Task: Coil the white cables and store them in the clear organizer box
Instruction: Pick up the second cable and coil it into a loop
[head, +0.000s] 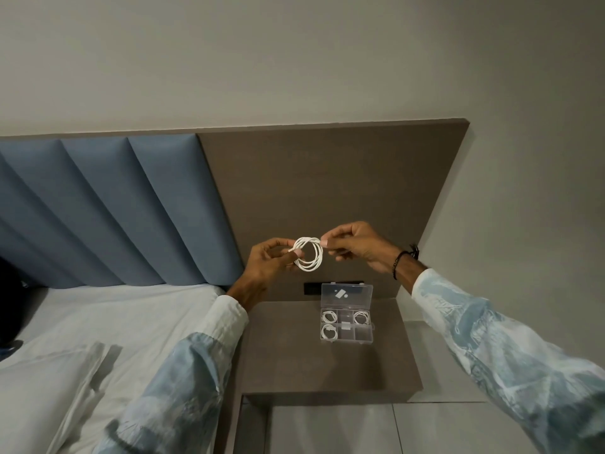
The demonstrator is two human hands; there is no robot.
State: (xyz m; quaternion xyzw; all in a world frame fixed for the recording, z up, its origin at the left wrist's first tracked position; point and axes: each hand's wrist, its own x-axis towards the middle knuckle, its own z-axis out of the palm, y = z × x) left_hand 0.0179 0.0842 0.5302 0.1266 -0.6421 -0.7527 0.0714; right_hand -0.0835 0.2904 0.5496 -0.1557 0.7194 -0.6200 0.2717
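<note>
The left hand [265, 263] pinches one side of a coiled white cable [308, 255] between thumb and fingers, and the right hand [355, 245] grips the opposite side, fingers closed on the strand, so the coil hangs in the air between them. Below the hands, nearer the right one, the clear organizer box [346, 319] sits open on the bench [284, 362], with three coiled cables [329, 316] in its compartments
</note>
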